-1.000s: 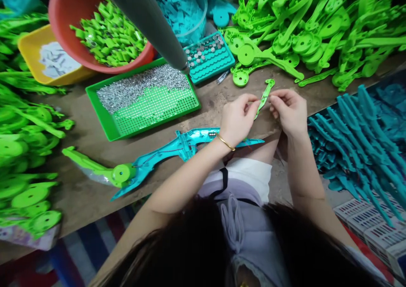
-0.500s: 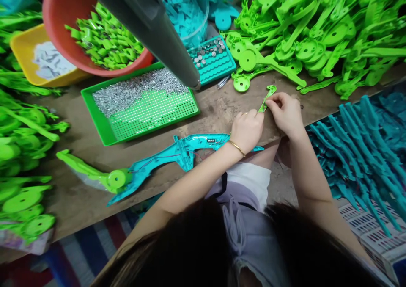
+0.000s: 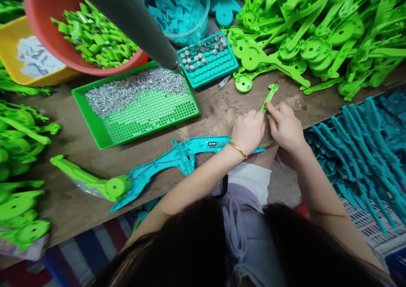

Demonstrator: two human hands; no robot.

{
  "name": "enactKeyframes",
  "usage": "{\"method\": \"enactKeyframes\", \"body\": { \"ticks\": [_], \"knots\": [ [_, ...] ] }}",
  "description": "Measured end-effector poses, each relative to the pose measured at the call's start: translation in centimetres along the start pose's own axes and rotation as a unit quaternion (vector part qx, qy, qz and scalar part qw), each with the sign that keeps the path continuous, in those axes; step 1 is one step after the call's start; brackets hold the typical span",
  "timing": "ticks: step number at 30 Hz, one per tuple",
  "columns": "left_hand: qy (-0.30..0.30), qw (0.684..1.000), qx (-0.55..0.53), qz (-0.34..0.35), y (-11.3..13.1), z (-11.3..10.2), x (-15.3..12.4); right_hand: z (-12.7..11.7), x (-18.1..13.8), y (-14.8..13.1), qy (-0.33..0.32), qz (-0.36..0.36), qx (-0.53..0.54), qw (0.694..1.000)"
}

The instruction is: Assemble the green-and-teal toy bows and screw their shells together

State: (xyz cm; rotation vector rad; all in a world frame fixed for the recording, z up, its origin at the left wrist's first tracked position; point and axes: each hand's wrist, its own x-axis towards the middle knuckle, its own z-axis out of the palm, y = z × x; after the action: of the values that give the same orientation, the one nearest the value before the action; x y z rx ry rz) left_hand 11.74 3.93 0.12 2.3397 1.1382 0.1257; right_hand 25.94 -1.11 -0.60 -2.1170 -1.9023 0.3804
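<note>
Worktable (image 3: 217,109): left grip (image 3: 248,130) closed round green lever (image 3: 270,96), lower end hidden; right grip (image 3: 285,125) unclear.

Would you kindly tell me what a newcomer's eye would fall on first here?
Probably the big heap of bright green parts at the upper right, then the red bowl at the upper left. Right of centre, the left hand holds a slim green piece, the right hand close beside it. A long blue part lies to their left.
</note>
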Motion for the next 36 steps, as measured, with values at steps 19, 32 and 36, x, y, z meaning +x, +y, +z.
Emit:
{"method": "enactKeyframes", "body": {
  "ticks": [19, 32, 36],
  "knots": [
    [0.141, 0.950, -0.277, -0.017, -2.8, -0.3, -1.5, 2.5, -0.7, -0.8, 0.165, -0.016, 0.102, 0.981],
    [0.091, 0.941, -0.327, 0.003, -1.7, 0.3, -0.7, 1.7, -2.0, -2.0, 0.212, 0.036, 0.183, 0.959],
    [0.074, 0.961, -0.265, -0.003, -1.7, 0.1, -0.8, 1.4, -2.2, -2.5, 0.192, -0.002, 0.205, 0.960]
  ]
}}
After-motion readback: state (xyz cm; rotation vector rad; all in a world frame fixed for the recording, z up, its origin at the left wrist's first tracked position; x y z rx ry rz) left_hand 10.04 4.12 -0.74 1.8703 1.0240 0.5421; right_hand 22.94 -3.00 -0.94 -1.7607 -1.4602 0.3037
